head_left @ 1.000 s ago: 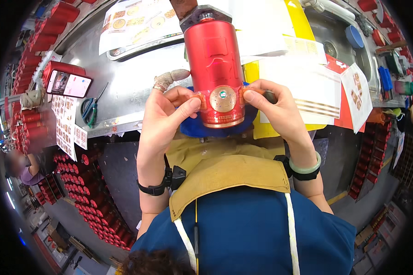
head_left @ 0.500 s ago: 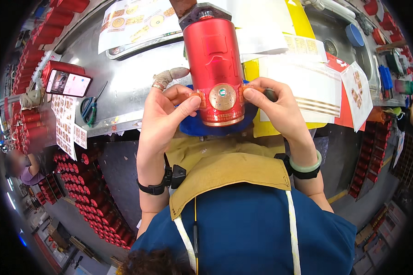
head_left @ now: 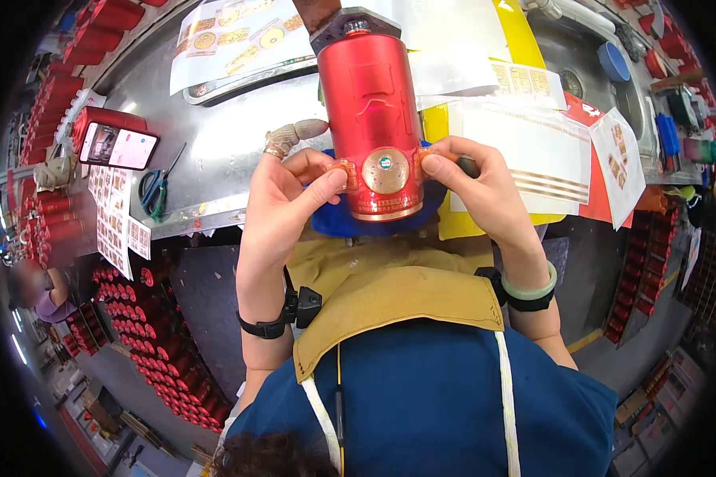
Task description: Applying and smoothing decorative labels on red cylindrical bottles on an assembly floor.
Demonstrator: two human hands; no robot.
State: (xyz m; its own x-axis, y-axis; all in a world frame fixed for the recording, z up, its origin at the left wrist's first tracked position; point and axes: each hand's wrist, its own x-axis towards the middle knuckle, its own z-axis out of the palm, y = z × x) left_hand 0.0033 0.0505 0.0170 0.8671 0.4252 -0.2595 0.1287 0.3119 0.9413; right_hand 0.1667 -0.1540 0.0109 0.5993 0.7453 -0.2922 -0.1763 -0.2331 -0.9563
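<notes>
A shiny red bottle lies with its base toward me and its neck at a dark metal holder. Across its lower part runs a clear orange-tinted label film with a round gold emblem. My left hand pinches the film's left end between thumb and fingers; one of its fingers wears a beige wrapped cover and sticks out. At the other end, my right hand holds the film in a thumb-and-finger pinch. Under the bottle's base lies a blue pad. Whether the film's middle is stuck down, I cannot tell.
Sheets of gold labels lie behind the bottle on the steel table. At left are scissors and a phone against a red bottle. White striped sheets lie at right. Stacked red bottles stand below left.
The bottle and the label film have shifted very slightly toward me. Both hands keep the same pinch on the film's ends.
</notes>
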